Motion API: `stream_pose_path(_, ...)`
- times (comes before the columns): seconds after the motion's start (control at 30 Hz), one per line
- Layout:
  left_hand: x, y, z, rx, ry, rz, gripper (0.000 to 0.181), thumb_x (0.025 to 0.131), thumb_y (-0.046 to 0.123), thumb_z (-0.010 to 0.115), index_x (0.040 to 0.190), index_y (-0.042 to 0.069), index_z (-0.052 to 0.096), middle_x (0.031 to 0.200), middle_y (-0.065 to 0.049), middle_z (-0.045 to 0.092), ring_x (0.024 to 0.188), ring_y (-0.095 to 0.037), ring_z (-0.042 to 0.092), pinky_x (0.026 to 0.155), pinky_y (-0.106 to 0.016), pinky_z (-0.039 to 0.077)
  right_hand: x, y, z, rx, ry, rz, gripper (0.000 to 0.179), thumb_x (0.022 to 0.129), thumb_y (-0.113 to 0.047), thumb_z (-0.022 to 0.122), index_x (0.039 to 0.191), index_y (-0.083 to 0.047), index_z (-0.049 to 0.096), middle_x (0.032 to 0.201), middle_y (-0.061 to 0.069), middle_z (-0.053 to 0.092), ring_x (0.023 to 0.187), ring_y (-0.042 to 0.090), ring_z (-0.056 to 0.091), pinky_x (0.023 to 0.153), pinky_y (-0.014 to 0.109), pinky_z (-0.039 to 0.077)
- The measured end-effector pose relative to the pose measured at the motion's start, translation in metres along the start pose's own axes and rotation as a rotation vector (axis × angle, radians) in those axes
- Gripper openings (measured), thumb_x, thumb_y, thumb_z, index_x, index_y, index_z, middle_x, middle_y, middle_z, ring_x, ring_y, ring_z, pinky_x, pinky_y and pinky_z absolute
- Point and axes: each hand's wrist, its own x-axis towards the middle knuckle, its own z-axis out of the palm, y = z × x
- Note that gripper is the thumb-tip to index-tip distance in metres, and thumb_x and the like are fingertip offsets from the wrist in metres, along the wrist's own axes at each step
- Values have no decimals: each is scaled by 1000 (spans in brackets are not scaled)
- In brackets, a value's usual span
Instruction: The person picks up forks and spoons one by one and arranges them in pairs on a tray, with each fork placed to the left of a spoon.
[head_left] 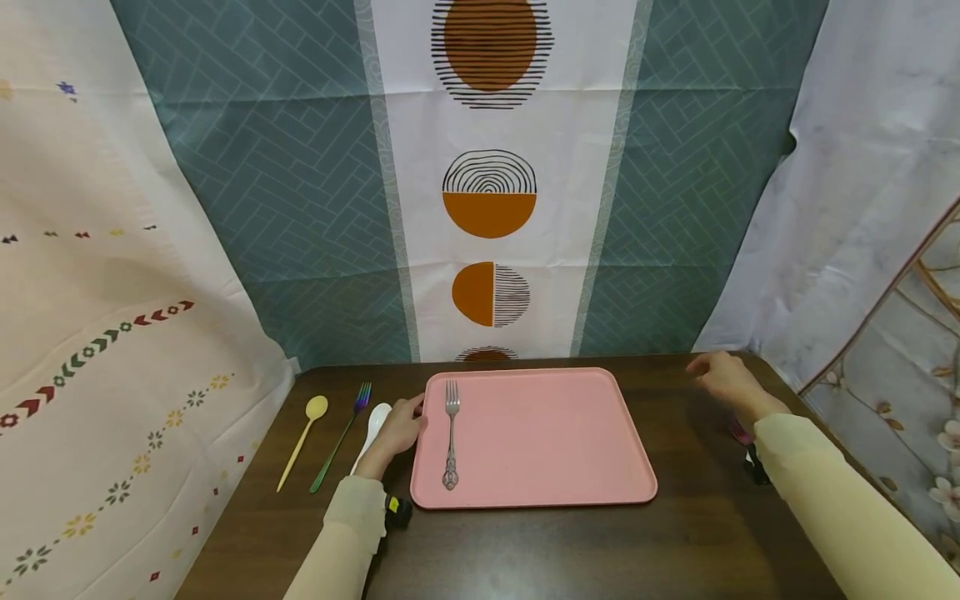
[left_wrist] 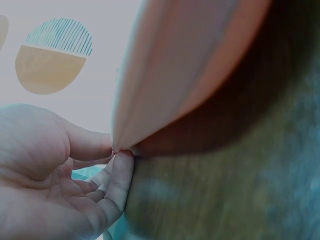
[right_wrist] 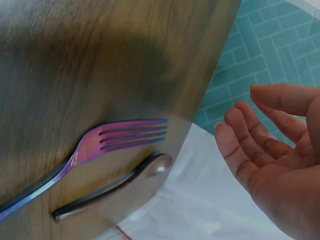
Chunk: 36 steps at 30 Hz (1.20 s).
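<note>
At the left rim of a pink tray (head_left: 547, 442) my left hand (head_left: 401, 429) pinches the edge; the left wrist view shows thumb and fingertips meeting at the tray's rim (left_wrist: 165, 75). A silver fork (head_left: 452, 433) with an ornate handle lies along the tray's left side. Over the table's far right part is my right hand (head_left: 727, 383), its fingers loosely bent and holding nothing. Below it in the right wrist view lie a purple iridescent fork (right_wrist: 120, 137) and a curved, dark-edged utensil (right_wrist: 112, 192) whose kind is unclear.
Left of the tray lie a yellow spoon (head_left: 317, 407), a rainbow fork with a green handle (head_left: 341, 446) and a white spoon (head_left: 377, 423), partly behind my left hand. A patterned curtain (head_left: 322, 167) hangs behind the brown table (head_left: 570, 550).
</note>
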Motion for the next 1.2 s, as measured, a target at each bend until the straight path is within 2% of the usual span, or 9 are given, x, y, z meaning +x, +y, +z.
stream_pose_path(0.23,2,-1,0,11,6,7,54,100,3,53,152,-8,45,127,-27,54,113,-38,52,98,-55,45,-4,10,-8,-21,13,23,34,86,-2,64,115,14,67,109,35,67,97,51,65,81,60,52)
stream_pose_path(0.47,2,0,0,21,6,20,53,101,2,54,152,-8,45,127,-27,55,114,-39,53,101,-57,45,-9,21,-12,-36,30,5,31,86,0,62,112,15,68,106,35,69,98,53,65,83,62,51)
stream_pose_path(0.7,0,1,-2,20,7,19,53,101,3,53,152,-7,45,127,-27,55,113,-39,53,99,-56,46,-11,29,-16,-44,26,-10,28,85,2,63,109,16,67,103,35,69,95,53,65,80,60,52)
stream_pose_path(0.97,-1,-3,0,6,8,21,53,101,3,53,152,-8,45,125,-26,55,109,-37,53,96,-54,47,-15,41,-15,-31,47,-24,25,81,4,64,102,18,67,88,28,70,83,42,66,72,48,51)
stream_pose_path(1.2,0,-2,1,4,12,19,52,101,3,53,152,-8,45,124,-26,55,110,-37,53,98,-55,47,-21,47,-15,-23,42,8,25,81,3,61,101,18,67,90,29,69,83,42,65,73,47,51)
